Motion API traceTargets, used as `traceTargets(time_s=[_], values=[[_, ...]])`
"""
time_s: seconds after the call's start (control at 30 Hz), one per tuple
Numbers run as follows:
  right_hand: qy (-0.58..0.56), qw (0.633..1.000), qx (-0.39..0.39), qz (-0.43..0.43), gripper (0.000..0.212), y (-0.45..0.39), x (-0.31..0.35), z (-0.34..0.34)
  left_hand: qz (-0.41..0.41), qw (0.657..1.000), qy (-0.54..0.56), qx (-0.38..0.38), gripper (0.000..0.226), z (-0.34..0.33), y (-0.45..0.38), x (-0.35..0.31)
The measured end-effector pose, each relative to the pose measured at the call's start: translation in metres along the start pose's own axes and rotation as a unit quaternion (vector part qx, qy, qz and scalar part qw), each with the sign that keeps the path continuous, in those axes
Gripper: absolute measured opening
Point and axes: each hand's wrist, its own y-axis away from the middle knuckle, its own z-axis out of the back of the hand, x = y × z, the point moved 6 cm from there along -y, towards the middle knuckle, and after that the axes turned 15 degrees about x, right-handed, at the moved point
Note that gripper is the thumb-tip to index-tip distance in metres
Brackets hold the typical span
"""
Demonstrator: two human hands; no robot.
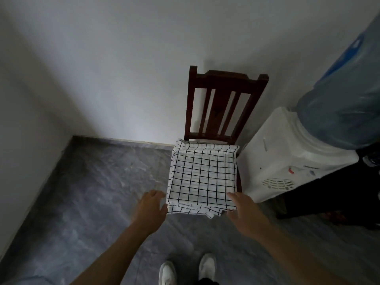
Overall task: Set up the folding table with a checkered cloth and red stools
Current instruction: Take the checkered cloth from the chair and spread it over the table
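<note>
Against a pale wall, one dark wooden chair (218, 103) holds one folded checkered cloth (202, 175), white with a thin black grid, which covers the seat and overhangs its front edge in layers. Two bare hands reach toward that front edge: the left hand (151, 208) is at the cloth's near left corner with fingers loosely spread and gripping nothing, while the right hand (243, 206) lies at the near right corner, fingers extended, its fingertips at the fabric's edge; whether they touch it cannot be told. Just right of the chair stands one white water dispenser (287, 161) with one large blue-tinted bottle (341, 99) upended in its top; how full it is cannot be told. Two white shoes (187, 270) show below on the grey marbled floor (92, 202).
</note>
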Motion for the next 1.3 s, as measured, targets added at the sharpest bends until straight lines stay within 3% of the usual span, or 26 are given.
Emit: traceTargets(time_s=[0.3,0.53,0.67,1.0,1.13,1.3], values=[[-0.028,0.999,0.011,-0.018,0.060,-0.121,-0.062,-0.088,-0.012,0.999,-0.040,0.032,0.032,-0.088,-0.119,0.080],[0.009,1.000,0.004,0.008,0.065,-0.205,-0.094,-0.166,-0.063,0.991,-0.092,0.069,0.066,-0.169,-0.194,0.133],[0.070,0.997,0.030,0.007,0.071,-0.241,-0.097,-0.192,-0.113,0.971,-0.198,0.069,0.078,-0.193,-0.219,0.142],[0.099,0.995,0.016,-0.016,0.073,-0.251,-0.089,-0.189,-0.273,0.926,-0.259,-0.039,0.016,-0.174,-0.217,0.125],[0.113,0.993,0.000,-0.023,0.067,-0.251,-0.086,-0.186,-0.257,0.944,-0.200,-0.049,0.016,-0.160,-0.229,0.112],[0.107,0.991,-0.073,-0.023,0.038,-0.255,-0.086,-0.180,-0.224,0.962,-0.140,-0.074,0.016,-0.145,-0.237,0.100]])
